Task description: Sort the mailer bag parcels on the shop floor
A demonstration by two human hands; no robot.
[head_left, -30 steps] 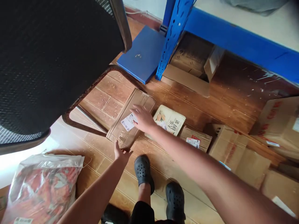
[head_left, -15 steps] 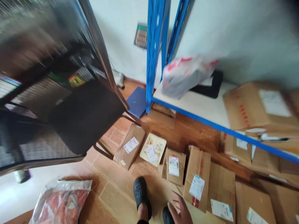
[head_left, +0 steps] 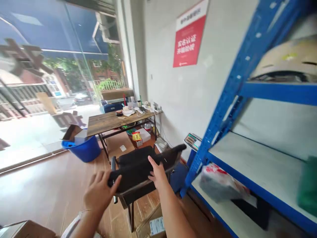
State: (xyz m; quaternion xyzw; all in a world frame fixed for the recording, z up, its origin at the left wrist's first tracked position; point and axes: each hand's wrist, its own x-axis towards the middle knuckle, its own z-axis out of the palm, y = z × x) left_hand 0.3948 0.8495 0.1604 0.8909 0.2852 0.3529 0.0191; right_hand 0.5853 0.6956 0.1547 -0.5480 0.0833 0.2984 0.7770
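Observation:
A black mesh chair [head_left: 135, 167] stands on the wooden floor in front of me, its back towards me. My right hand [head_left: 158, 174] lies over the top of the chair's back, fingers curled onto it. My left hand [head_left: 99, 192] is at the left end of the back, fingers spread and the thumb touching the edge. Both forearms reach up from the bottom of the view.
A blue metal rack [head_left: 224, 99] fills the right, with a red-and-white plastic bag [head_left: 219, 185] on its low shelf. Behind the chair are a wooden table [head_left: 109, 121] with clutter and a blue tub [head_left: 85, 149]. A labelled cardboard box [head_left: 155, 226] lies by the chair's legs.
The view has swung up from the parcels on the floor to the room. My hands have left the flat cardboard parcel and now meet the chair's back.

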